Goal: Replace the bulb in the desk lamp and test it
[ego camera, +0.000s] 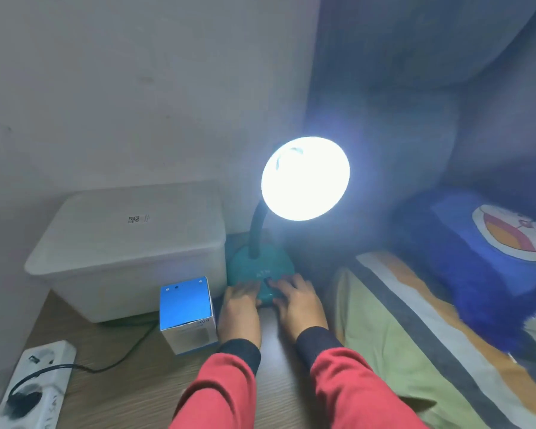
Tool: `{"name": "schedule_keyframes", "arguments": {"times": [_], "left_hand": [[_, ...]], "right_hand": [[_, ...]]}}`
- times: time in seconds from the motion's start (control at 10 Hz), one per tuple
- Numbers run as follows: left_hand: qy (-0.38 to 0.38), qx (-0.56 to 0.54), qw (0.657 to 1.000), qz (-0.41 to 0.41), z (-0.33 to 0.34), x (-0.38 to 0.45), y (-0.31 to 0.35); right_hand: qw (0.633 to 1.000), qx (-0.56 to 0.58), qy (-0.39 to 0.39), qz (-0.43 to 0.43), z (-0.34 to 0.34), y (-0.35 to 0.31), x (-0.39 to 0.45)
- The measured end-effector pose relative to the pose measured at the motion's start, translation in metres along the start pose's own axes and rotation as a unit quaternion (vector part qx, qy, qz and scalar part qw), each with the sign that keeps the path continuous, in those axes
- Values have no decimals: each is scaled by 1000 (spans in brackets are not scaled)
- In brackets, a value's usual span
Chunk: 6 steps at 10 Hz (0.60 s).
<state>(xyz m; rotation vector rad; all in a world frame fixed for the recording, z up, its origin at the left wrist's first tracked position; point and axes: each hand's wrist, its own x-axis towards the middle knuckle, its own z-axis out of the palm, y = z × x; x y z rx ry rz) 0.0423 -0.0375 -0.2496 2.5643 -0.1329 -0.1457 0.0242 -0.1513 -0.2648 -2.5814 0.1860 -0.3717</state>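
The teal desk lamp stands on the wooden table; its round base (260,267) carries a black gooseneck (256,230). The shade (305,178) faces me and glows bright white, so the bulb inside is washed out by glare. My left hand (240,308) lies flat against the left front of the base. My right hand (299,301) rests on the right front, fingertips at the dark switch in the middle of the base. Both hands have fingers spread and grip nothing. A blue and white bulb box (188,314) stands just left of my left hand.
A white lidded plastic bin (130,249) sits behind the box against the wall. A white power strip (34,385) with a black plug and cord lies at the table's front left. To the right is a bed with a striped blanket (415,329) and a blue cartoon pillow (492,243).
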Motion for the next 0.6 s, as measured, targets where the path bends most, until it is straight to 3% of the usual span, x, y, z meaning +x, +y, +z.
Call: {"name": "schedule_keyframes", "arguments": {"times": [0.2, 0.3, 0.5, 0.6], "left_hand": [[-16, 26, 999, 12, -9, 0, 13], [-75, 59, 995, -7, -21, -5, 19], [-119, 105, 987, -8, -62, -38, 15], [-108, 70, 992, -3, -86, -70, 7]], "right_hand": [[979, -73, -184, 49, -23, -18, 8], [949, -126, -283, 56, -40, -33, 14], [910, -200, -354, 79, -58, -60, -9], [903, -184, -382, 71, -61, -72, -42]]}}
